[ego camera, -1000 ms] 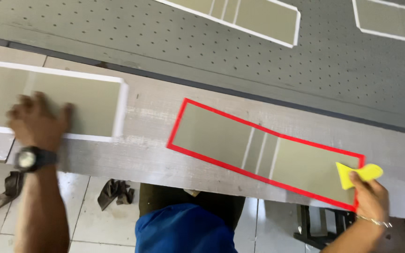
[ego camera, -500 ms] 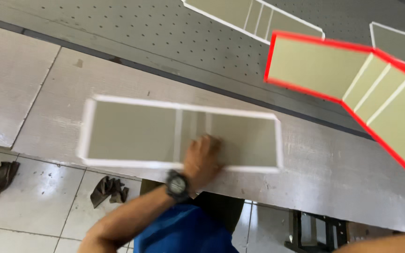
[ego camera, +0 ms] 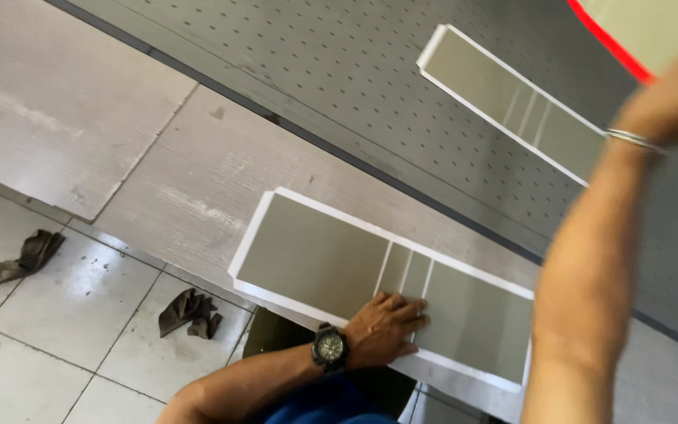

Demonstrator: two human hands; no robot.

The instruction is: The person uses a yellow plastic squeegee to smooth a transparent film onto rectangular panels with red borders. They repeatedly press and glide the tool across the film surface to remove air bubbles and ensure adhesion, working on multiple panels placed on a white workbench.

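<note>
White-bordered sheet point(ego camera: 315, 259) under left hand point(ego camera: 386, 330), flat

two white-edged olive sheets point(ego camera: 378, 286) point(ego camera: 512, 102), one red-edged sheet point(ego camera: 637, 31), two dark rags point(ego camera: 21, 257) point(ego camera: 190, 312), two hands point(ego camera: 386, 330) point(ego camera: 676, 94)
</note>
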